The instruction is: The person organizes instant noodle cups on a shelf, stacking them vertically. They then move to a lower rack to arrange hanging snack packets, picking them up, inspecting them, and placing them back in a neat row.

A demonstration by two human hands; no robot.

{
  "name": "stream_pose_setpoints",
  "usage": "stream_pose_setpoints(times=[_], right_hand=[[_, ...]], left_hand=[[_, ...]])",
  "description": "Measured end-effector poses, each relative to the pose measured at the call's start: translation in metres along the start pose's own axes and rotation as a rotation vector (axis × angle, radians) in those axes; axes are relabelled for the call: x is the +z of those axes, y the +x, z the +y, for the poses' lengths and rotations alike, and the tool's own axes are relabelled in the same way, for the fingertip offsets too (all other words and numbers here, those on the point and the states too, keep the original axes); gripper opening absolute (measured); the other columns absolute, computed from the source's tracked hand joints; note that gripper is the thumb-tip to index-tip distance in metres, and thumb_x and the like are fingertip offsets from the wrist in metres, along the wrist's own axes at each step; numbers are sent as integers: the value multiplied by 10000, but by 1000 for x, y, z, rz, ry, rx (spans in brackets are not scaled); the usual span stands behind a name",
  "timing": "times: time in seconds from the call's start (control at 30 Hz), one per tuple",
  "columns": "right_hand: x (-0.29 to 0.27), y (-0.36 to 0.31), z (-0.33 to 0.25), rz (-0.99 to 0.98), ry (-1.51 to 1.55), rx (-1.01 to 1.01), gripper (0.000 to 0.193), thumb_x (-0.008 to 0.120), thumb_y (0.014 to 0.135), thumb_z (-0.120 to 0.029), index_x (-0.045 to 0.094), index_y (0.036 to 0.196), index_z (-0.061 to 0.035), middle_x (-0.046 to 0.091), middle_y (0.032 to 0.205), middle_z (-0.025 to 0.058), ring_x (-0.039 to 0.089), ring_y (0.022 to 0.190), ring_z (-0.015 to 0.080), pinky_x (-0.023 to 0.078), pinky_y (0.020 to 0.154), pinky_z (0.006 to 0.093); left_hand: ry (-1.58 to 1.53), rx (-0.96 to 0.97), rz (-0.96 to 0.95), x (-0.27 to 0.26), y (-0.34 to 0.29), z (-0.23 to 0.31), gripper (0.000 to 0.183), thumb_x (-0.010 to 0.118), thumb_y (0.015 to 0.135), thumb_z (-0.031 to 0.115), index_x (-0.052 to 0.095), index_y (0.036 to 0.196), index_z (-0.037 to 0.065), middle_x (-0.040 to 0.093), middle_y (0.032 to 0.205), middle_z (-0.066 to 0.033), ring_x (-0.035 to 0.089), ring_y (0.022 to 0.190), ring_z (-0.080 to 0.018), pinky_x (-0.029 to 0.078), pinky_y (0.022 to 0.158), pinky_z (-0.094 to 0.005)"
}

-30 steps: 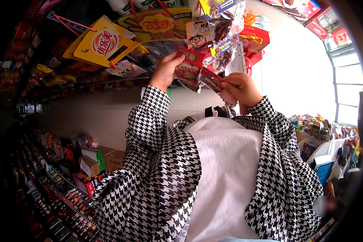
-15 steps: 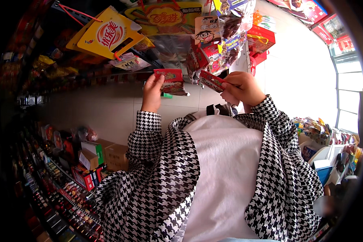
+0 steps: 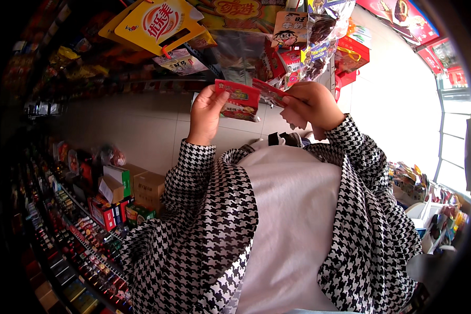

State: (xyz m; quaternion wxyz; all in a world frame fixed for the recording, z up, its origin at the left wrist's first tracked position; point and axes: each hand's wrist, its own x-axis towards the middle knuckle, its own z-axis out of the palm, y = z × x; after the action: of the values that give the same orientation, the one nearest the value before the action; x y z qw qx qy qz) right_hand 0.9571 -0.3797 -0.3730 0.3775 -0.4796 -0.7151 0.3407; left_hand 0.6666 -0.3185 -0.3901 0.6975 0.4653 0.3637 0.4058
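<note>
Red glossy plastic packet [image 3: 242,101] is pinched in left hand [image 3: 205,115], right hand [image 3: 315,106] grips second red printed packet [image 3: 269,93].

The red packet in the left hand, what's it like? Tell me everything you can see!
The red packet is small and flattish, with colourful printing and a shiny, plastic-looking skin. It tilts slightly, its right side lower. The left hand pinches its left edge, thumb across the front. It's held up above the floor; whether it's sealed, I can't tell.

Glare right; dim, perhaps blurry left.
</note>
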Motion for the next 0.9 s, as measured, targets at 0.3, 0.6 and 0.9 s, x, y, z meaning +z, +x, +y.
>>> stream_pose_setpoints(times=[0.3,0.6,0.9], right_hand=[[-10,29,-8,-234,174,-73,199,631,948,-147,669,926,48,654,800,175,637,730,278,491,680,356],[-13,25,-8,183,599,364,368,496,1058,-275,629,1199,38,685,951,60,641,886,103,529,769,236],[29,79,-79,501,75,-469,498,648,719,66,700,1172,-135,657,1089,70,603,1021,246,499,898,380]], left_hand=[[69,65,-155,49,-2,19,137,653,950,58,647,1082,22,642,1290,-111,608,1132,-146,467,1005,-305],[-211,156,361,41,5,23,120,638,973,115,647,1069,43,694,1089,-56,643,991,-135,493,929,-307],[-443,97,259,64,-8,56,349,570,1014,267,523,1289,56,607,1282,-67,602,1161,-192,504,998,-370]])
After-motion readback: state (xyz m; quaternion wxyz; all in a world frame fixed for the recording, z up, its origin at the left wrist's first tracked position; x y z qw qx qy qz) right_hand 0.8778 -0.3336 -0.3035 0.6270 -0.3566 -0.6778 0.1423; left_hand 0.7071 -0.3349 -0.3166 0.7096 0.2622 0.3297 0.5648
